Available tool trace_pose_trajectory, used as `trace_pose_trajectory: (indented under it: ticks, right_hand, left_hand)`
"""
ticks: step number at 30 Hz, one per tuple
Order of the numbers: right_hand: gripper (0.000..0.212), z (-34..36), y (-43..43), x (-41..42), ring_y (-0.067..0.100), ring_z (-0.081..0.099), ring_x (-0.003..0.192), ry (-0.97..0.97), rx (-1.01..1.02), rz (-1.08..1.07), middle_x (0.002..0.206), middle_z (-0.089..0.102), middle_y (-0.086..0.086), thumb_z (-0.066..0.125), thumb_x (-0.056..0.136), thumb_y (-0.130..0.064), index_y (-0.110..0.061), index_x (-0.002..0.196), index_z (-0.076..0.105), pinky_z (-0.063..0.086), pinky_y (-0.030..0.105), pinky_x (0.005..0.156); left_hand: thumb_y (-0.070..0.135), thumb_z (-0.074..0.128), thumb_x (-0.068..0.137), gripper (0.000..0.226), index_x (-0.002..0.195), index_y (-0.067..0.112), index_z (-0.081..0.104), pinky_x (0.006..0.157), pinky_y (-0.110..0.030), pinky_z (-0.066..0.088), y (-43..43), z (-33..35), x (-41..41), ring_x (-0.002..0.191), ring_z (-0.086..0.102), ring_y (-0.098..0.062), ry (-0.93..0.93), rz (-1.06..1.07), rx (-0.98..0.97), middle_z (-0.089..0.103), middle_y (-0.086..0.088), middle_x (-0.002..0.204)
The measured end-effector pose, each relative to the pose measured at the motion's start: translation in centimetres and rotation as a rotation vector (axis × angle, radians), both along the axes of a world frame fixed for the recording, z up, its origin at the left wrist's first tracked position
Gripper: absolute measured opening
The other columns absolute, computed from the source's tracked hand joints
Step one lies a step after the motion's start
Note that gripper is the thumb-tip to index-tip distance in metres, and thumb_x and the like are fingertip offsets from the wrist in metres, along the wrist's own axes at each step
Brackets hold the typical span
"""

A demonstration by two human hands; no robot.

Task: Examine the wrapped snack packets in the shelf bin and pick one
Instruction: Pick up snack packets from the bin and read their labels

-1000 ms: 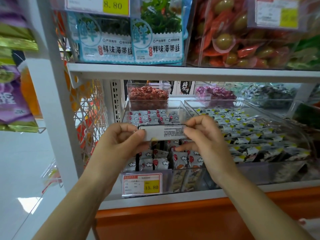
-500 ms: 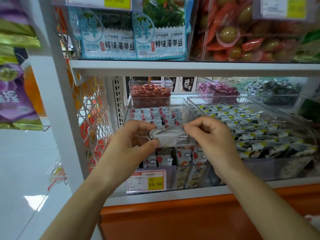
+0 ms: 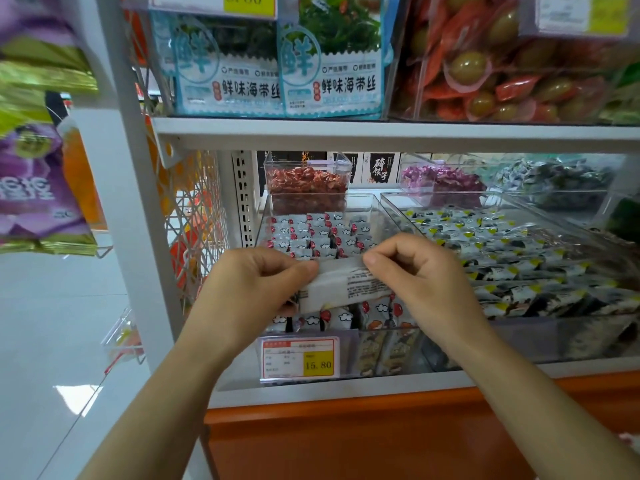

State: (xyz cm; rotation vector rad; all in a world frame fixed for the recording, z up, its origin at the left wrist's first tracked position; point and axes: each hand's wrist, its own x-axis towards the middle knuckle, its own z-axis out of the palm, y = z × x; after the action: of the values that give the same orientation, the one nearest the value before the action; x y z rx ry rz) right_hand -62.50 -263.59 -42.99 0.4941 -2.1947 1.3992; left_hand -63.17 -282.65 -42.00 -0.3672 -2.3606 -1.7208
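Observation:
A small white wrapped snack packet (image 3: 341,287) with fine black print is held over the clear shelf bin (image 3: 375,211). My left hand (image 3: 252,289) grips its left end, fingers curled over the top and thumb on the front. My right hand (image 3: 420,275) pinches its right end between thumb and curled fingers. The packet tilts, its right end higher. Below and behind it the bin holds several rows of like packets (image 3: 311,233) with red marks and white clouds. My hands hide part of the packet's ends.
A price tag (image 3: 299,356) reading 15.80 is clipped to the bin front. To the right stands a larger clear bin (image 3: 519,336) of yellow-and-black packets. Behind are tubs of red candies (image 3: 306,187) and purple ones (image 3: 440,178). A white shelf board (image 3: 381,131) runs overhead.
The packet has turned from flat and level with its printed side facing me to tilted, right end up. Both hands sank a little toward the bin and closed more tightly round its ends.

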Motion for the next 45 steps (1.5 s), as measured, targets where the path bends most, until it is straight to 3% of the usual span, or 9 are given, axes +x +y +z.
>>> trace_pose_trajectory:
  ticks: [8,14,20,25,28,32,35,40,45]
  right_hand:
    - [0.018,-0.4,-0.3,-0.2,0.005,0.052,0.059,0.025,-0.033,-0.118,0.064,0.054,-0.005,0.059,0.089,-0.015,-0.018,0.072,0.057,0.041,0.014,0.056]
    - [0.02,-0.7,0.1,-0.7,0.026,0.066,0.07,-0.2,-0.247,-0.038,0.078,0.063,0.017,0.055,0.092,-0.014,-0.003,0.075,0.06,0.058,0.037,0.058]
    - [0.038,-0.7,0.8,-0.8,0.02,0.069,0.088,-0.351,-0.502,0.309,0.098,0.067,0.01,0.071,0.072,-0.029,-0.014,0.107,0.067,0.058,0.031,0.068]
    - [0.026,-1.0,0.3,-1.0,0.018,0.069,0.085,-0.268,-0.47,0.195,0.1,0.069,0.005,0.063,0.083,-0.013,-0.018,0.108,0.065,0.059,0.031,0.066]
    - [0.019,-0.6,0.9,-1.3,0.015,0.069,0.081,-0.171,-0.468,0.045,0.101,0.067,0.01,0.06,0.088,-0.012,-0.01,0.106,0.065,0.059,0.029,0.069]
    - [0.026,0.0,1.2,-1.9,0.01,0.068,0.082,-0.067,-0.227,-0.173,0.108,0.062,0.003,0.063,0.087,-0.015,-0.018,0.112,0.056,0.057,0.024,0.075]
    - [0.031,0.2,0.5,-2.7,0.008,0.061,0.091,-0.011,-0.06,-0.211,0.099,0.059,-0.009,0.07,0.082,-0.016,-0.025,0.107,0.052,0.052,0.025,0.081]
    - [0.038,-0.3,-0.2,-4.3,0.005,0.05,0.092,-0.007,0.291,-0.221,0.102,0.055,-0.01,0.072,0.08,-0.025,-0.015,0.115,0.059,0.035,0.008,0.071]
    - [0.043,-0.8,-1.4,-5.3,0.015,0.052,0.102,-0.025,0.483,-0.198,0.11,0.056,0.001,0.075,0.076,-0.026,-0.011,0.115,0.063,0.035,0.02,0.082]
  left_hand:
    - [0.047,0.065,0.068,0.034,0.098,0.031,0.069,0.067,-0.018,0.056,0.4,-0.2,0.3,0.077,0.067,-0.004,0.014,-0.08,-0.048,0.071,0.011,0.084]
    - [0.03,0.064,0.08,0.033,0.113,0.033,0.061,0.05,-0.008,0.044,0.4,-0.5,0.3,0.063,0.061,0.003,0.028,-0.084,-0.101,0.069,0.006,0.083]
    - [0.021,0.054,0.092,0.015,0.091,0.023,0.068,0.056,-0.008,0.048,0.7,-1.2,-0.5,0.075,0.07,-0.006,-0.033,-0.045,0.182,0.074,0.002,0.083]
    - [0.022,0.048,0.094,0.017,0.093,0.025,0.066,0.06,-0.015,0.054,1.5,-1.2,-0.6,0.074,0.069,-0.009,-0.013,-0.008,0.242,0.071,0.005,0.076]
    - [0.035,0.048,0.092,0.031,0.122,0.031,0.053,0.069,-0.016,0.051,1.3,-1.5,-0.9,0.085,0.065,-0.001,0.102,0.039,0.025,0.067,0.019,0.097]
    - [0.046,0.036,0.093,0.049,0.137,0.026,0.042,0.099,-0.023,0.033,1.0,-2.0,-1.2,0.121,0.043,-0.009,0.325,0.069,-0.672,0.051,0.009,0.132]
    - [0.055,-0.002,0.087,0.071,0.141,0.03,0.037,0.116,-0.039,-0.008,1.3,-2.7,-1.0,0.141,0.022,-0.007,0.428,0.07,-1.081,0.038,0.012,0.147]
    - [0.053,-0.005,0.086,0.075,0.136,0.029,0.046,0.114,-0.05,-0.01,1.0,-3.1,-0.7,0.139,0.028,-0.009,0.391,0.109,-1.187,0.045,0.01,0.143]
    - [0.056,-0.006,0.083,0.081,0.137,0.024,0.045,0.115,-0.053,-0.005,0.8,-3.4,-1.0,0.139,0.029,-0.012,0.369,0.161,-1.218,0.045,0.007,0.144]
